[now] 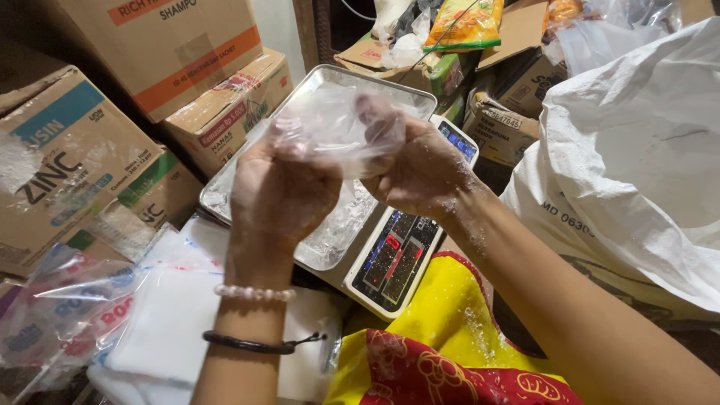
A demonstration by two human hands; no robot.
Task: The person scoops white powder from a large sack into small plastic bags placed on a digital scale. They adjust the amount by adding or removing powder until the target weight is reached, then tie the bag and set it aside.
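Both hands hold one thin clear plastic bag up above a weighing scale. My left hand grips the bag's left side; its wrist carries a pearl-like bracelet and a black band. My right hand, dusted with white powder, pinches the bag's right side with fingers inside the opening. Under the hands lies the scale's metal tray, smeared with white powder. The scale's display panel with red digits faces me.
Cardboard boxes are stacked at the left and back. A big white woven sack fills the right. A pile of clear plastic bags lies at the lower left. Yellow and red cloth covers my lap.
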